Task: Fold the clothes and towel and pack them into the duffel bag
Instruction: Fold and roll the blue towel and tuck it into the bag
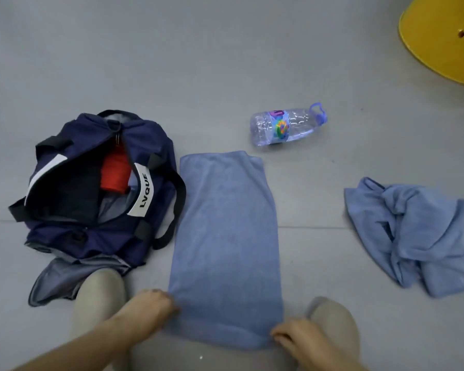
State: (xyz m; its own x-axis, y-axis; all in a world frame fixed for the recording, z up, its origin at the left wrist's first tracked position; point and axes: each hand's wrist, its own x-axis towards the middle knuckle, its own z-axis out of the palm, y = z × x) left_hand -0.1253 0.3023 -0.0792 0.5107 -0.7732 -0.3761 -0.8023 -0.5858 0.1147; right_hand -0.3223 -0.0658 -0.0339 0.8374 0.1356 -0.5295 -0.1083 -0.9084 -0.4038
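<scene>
A blue towel (225, 236) lies flat on the grey floor in front of me, folded into a long strip running away from me. My left hand (152, 303) pinches its near left corner. My right hand (292, 336) grips its near right corner. To the left stands the navy duffel bag (150, 145), unzipped, with a red garment (115, 172) and a dark garment (75, 194) inside. A second blue cloth (418, 236) lies crumpled on the right.
A clear plastic water bottle (284, 125) with a blue cap lies on its side beyond the towel. A yellow round object (434, 38) sits at the top right. My knees (99, 293) flank the towel's near end.
</scene>
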